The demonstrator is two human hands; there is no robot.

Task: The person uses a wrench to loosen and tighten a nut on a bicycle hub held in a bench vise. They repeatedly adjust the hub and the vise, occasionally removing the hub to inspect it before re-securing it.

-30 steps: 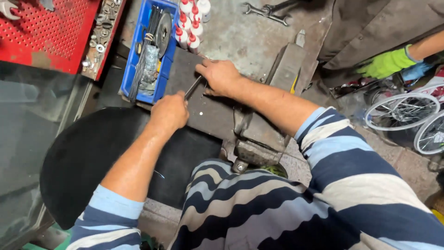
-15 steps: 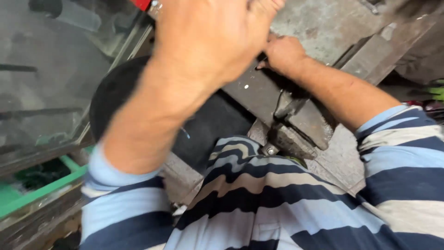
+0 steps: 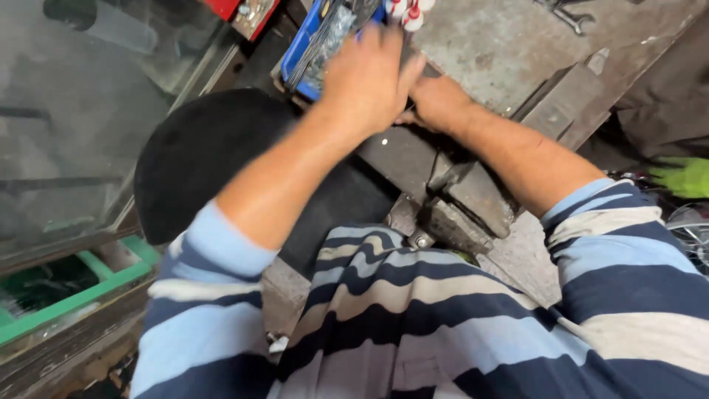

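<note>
vise [image 3: 473,196] below left hand [image 3: 365,81]; right hand [image 3: 437,100] beside

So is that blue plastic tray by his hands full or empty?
Full: the blue plastic tray is packed with greyish metal pieces, just beyond the left hand.

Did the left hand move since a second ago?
Yes. The left hand moved from the dark metal block toward the blue tray, now beside the right hand.

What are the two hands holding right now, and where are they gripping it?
It cannot be told: left hand is blurred and covers right hand above the vise.
</note>
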